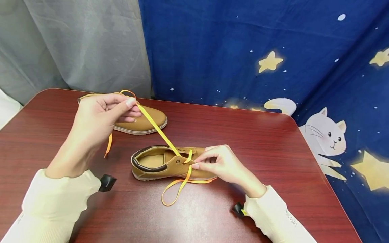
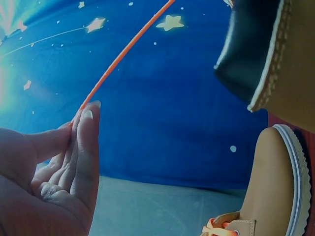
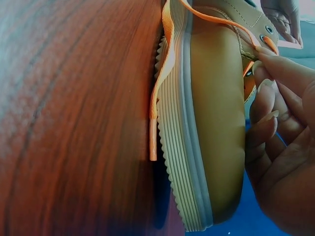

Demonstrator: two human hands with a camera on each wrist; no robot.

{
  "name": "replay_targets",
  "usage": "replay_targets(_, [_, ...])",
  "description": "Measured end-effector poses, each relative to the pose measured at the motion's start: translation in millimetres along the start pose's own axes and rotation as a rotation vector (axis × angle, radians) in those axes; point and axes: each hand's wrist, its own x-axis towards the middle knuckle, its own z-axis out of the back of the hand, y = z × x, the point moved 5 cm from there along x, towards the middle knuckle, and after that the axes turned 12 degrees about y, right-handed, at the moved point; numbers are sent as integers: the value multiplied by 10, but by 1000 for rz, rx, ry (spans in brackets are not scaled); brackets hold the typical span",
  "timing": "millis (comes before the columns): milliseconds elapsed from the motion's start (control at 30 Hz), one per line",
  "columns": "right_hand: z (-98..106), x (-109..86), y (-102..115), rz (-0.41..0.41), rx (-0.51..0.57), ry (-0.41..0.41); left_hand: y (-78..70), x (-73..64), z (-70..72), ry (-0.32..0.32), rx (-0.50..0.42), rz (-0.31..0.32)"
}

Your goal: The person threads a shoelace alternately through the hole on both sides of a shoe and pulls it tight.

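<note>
A tan lace-up shoe (image 1: 171,170) with a dark padded collar stands on the table, toe to the right. High at the left, my left hand (image 1: 98,113) pinches one end of its shoelace (image 1: 158,130) between thumb and fingers. That length runs straight down to the eyelets. At the front of the lacing, my right hand (image 1: 223,165) pinches the lace with thumb and index finger, close against the shoe's upper. The other lace length makes a loose loop (image 1: 170,203) on the near side, and its tip (image 3: 153,140) lies beside the ribbed sole.
A second tan shoe (image 1: 153,118) sits farther back, partly behind my left hand, with an orange lace end (image 1: 108,145) hanging down. Both stand on a reddish-brown wooden table (image 1: 243,135). Grey (image 1: 91,40) and blue starred curtains (image 1: 212,50) hang behind the table's far edge.
</note>
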Motion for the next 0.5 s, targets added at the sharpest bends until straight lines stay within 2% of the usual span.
replay_targets(100, [1,9,0,-9,5,0,34,10,16,-1,-40,6])
replay_targets(133, [1,13,-2,-15,8,-1,49,15,20,-1,-26,16])
replay_targets(300, [-7,16,-1,-40,14,-13,140,58,8,31,105,53])
replay_targets(500, [10,-15,27,-56,-56,-9,173,102,-117,83,307,43])
